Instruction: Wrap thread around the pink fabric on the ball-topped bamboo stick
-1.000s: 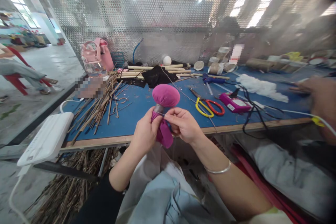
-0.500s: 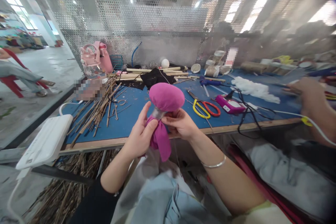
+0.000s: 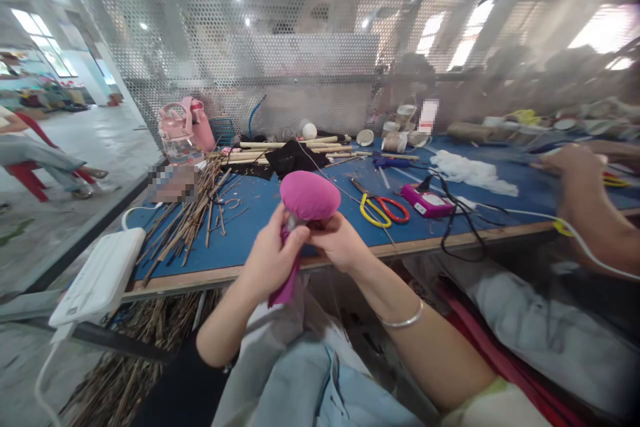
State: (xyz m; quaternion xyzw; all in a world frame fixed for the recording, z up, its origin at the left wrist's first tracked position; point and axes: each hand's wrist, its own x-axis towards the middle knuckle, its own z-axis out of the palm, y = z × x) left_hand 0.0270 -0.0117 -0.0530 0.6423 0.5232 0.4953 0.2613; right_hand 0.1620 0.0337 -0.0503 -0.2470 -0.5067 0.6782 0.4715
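A stuffed ball of magenta cloth (image 3: 310,195) is held up over the table's front edge, its rounded top facing away from me. Under the ball the cloth narrows to a neck with a shiny grey binding (image 3: 294,221), mostly covered by fingers. My left hand (image 3: 273,253) is closed round this neck, and the loose cloth tail (image 3: 284,288) hangs below it. From the other side my right hand (image 3: 341,241) presses its curled fingers against the neck, just under the ball; its fingertips are partly hidden. Scissors (image 3: 376,210) with one yellow and one red handle lie to the right.
Dry twigs (image 3: 200,213) and black cloth (image 3: 295,159) lie on the blue tabletop (image 3: 240,233). Rightward are a glue gun (image 3: 393,161), a magenta box (image 3: 426,201) with black cable and white stuffing (image 3: 473,172). A white power bank (image 3: 100,273) sits left. A co-worker's hand (image 3: 575,167) works far right.
The ball has tipped and sunk slightly, hiding more of its neck. Its tail has swung left, under my left hand. Both hands stay at the neck, and my view has tilted up a little.
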